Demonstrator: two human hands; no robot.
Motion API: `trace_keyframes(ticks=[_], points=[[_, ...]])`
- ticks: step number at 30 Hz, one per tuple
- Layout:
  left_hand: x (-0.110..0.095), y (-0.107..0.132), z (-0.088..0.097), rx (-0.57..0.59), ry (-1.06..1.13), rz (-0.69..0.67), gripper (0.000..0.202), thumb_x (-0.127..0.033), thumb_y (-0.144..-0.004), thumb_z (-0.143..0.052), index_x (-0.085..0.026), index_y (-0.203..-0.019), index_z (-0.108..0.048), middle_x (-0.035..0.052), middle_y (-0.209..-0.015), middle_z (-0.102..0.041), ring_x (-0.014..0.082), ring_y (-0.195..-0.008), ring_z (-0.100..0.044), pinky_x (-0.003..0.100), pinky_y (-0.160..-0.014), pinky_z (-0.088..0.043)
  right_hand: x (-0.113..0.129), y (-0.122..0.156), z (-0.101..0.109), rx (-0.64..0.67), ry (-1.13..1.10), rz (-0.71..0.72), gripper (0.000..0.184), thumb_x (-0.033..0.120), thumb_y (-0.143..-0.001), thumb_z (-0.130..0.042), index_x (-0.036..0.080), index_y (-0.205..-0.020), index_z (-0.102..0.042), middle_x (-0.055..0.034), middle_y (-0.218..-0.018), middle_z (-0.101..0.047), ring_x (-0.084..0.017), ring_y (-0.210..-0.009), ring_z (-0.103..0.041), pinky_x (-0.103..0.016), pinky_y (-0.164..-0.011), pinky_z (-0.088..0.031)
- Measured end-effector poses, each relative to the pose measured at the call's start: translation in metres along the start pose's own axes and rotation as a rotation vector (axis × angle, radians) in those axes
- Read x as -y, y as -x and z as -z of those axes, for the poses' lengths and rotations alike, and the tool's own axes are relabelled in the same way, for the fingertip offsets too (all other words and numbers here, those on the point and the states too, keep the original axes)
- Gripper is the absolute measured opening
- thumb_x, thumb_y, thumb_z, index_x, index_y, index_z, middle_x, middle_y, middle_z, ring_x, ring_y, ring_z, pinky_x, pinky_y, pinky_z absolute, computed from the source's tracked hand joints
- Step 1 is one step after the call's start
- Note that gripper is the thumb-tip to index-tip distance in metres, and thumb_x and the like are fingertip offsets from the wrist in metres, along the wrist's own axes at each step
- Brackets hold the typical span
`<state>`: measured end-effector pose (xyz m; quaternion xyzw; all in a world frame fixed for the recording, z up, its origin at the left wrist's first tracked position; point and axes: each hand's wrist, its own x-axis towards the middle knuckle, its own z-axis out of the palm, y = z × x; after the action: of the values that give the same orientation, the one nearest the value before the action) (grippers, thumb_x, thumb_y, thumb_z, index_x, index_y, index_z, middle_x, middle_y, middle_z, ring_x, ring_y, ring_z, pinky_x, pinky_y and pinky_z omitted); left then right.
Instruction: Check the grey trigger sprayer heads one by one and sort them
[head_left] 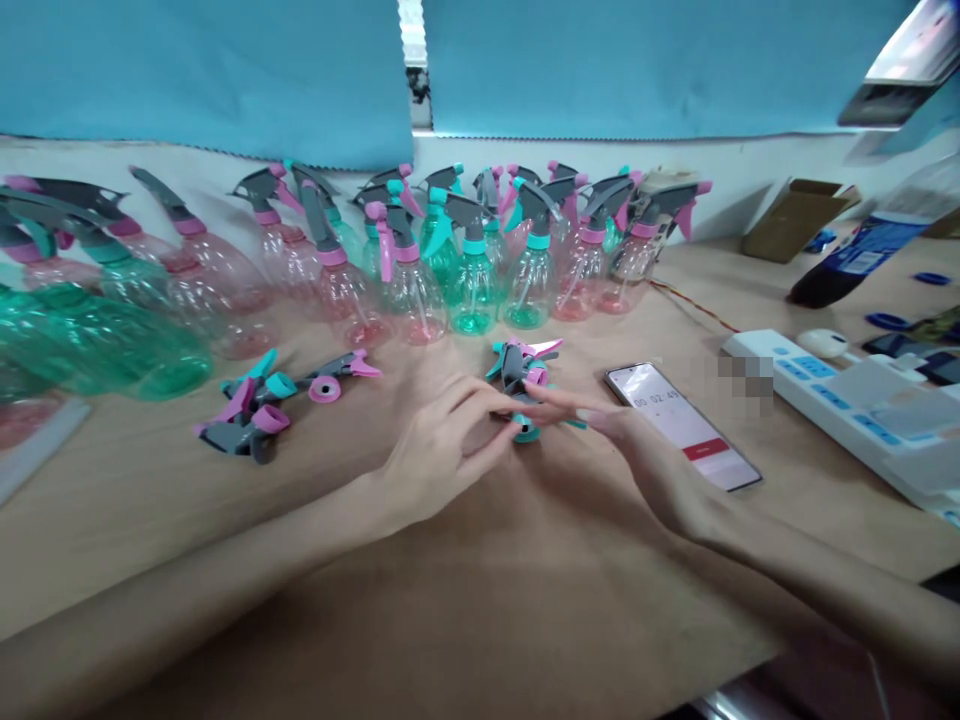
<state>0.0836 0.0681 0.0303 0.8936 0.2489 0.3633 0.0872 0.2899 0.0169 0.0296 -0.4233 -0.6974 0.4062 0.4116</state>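
Observation:
In the head view, a small cluster of spray heads [517, 368], grey with pink and teal parts, lies on the table between my hands. My left hand [431, 450] reaches in from the left, its thumb and fingers closed round a grey spray head with a teal collar [527, 430] at the near side of the cluster. From the right comes my right hand [637, 440], its fingers stretched out and touching the same cluster. The fingers partly cover the spray heads, so the exact contact is hard to see.
Loose spray heads [251, 405] lie to the left. Pink and green spray bottles [472, 285] stand in rows along the wall. To the right are a phone [679, 425] with a running timer, a white power strip [840, 400], a dark drink bottle [862, 260] and a cardboard box [795, 220].

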Motion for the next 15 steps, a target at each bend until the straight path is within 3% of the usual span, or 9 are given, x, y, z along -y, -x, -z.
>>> trace_keyframes(ticks=[3,7,11,15], points=[[-0.011,0.002,0.013,-0.022,0.021,0.064,0.023,-0.020,-0.084,-0.058,-0.018,-0.107,-0.060,0.0081,-0.107,-0.061,0.0194,-0.102,-0.056,0.036,-0.089,-0.046,0.005,-0.009,-0.015,0.136,-0.123,-0.067,0.040,0.034,-0.096,-0.029,0.022,-0.124,-0.055,-0.0062,-0.128,-0.058,-0.021,-0.120,-0.052,-0.049,-0.101,-0.039],[-0.015,0.009,0.025,0.088,0.123,0.138,0.023,-0.022,-0.082,-0.061,-0.022,-0.105,-0.063,0.0049,-0.106,-0.064,0.0199,-0.100,-0.058,0.038,-0.090,-0.045,0.025,-0.016,-0.037,0.215,0.058,0.036,0.036,0.040,-0.095,-0.036,0.024,-0.118,-0.059,-0.0048,-0.124,-0.060,-0.019,-0.116,-0.054,-0.041,-0.095,-0.046],[-0.013,0.023,0.041,0.112,0.197,0.236,0.013,-0.022,-0.082,-0.060,-0.021,-0.093,-0.066,0.0024,-0.093,-0.067,0.0176,-0.088,-0.061,0.033,-0.081,-0.048,0.037,-0.022,-0.055,0.318,0.230,0.119,0.034,0.040,-0.094,-0.037,0.021,-0.112,-0.059,-0.0060,-0.118,-0.062,-0.019,-0.111,-0.056,-0.036,-0.090,-0.049],[-0.011,0.041,0.060,0.111,0.173,0.267,0.018,-0.014,-0.081,-0.057,-0.022,-0.092,-0.067,0.0013,-0.092,-0.067,0.0172,-0.089,-0.059,0.033,-0.081,-0.046,0.043,-0.033,-0.076,0.424,0.245,0.187,0.031,0.036,-0.093,-0.043,0.020,-0.118,-0.053,-0.0063,-0.126,-0.056,-0.017,-0.116,-0.052,-0.034,-0.096,-0.044]])
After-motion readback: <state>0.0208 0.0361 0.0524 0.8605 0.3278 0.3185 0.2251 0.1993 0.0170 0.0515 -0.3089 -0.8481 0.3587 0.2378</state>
